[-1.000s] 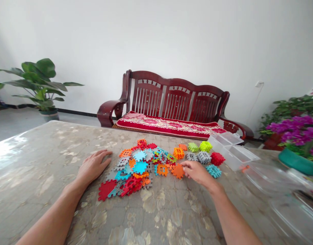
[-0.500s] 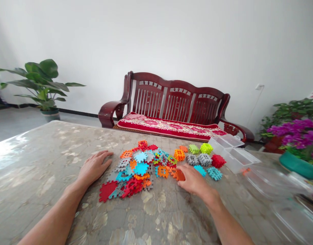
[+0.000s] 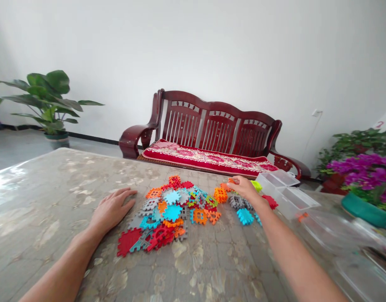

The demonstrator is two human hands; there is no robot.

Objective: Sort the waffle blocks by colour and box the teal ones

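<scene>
Pinching hand: that's the right hand (image 3: 247, 189), fingertips together and clamped on an orange piece (image 3: 231, 181), as far as I can see
Orange piece: toward the worktop's (image 3: 193, 272) far edge, right of the middle, just behind the orange stack (image 3: 220, 195)
Left hand: the left hand (image 3: 113, 206) is just lying palm down on the worktop, thumb and fingers apart, holding nothing, left of the pile
Toy pile: big messy pile (image 3: 172, 212) of notched flat pieces, red, blue, gray, orange, some green, around the middle of the worktop
Little stacks: gray stack (image 3: 236, 201), red stack (image 3: 270, 202) and lime stack (image 3: 256, 186) sit near the right arm, which hides part of them; a bright blue piece (image 3: 245, 217) lies in front of the gray one
Clear box: the see-through box (image 3: 290, 204) is by the worktop's far right corner, beyond the red stack
Bench: dark wooden bench (image 3: 215, 126) past the far edge, red cushion (image 3: 208, 156) on it
</scene>
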